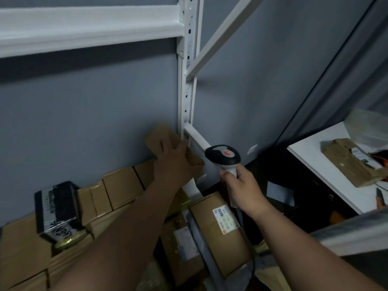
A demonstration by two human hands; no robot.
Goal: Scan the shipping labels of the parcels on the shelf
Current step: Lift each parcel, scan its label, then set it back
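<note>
My left hand (175, 162) grips a flat brown cardboard parcel (162, 136), tilted against the white shelf upright (183, 97). No label shows on the parcel's visible face. To its right, my right hand (241, 187) holds the handle of a grey and black barcode scanner (223, 155), whose head points toward the parcel. Below lie more brown parcels; one (212, 246) carries a white shipping label (225, 220) with a barcode, another a pale label (185, 242).
A row of brown boxes (119, 190) lines the grey wall at left, with a dark printed box (56, 208) on top. A white shelf beam (88, 28) runs overhead. At right a white table (327, 175) holds a wrapped brown package (348, 160).
</note>
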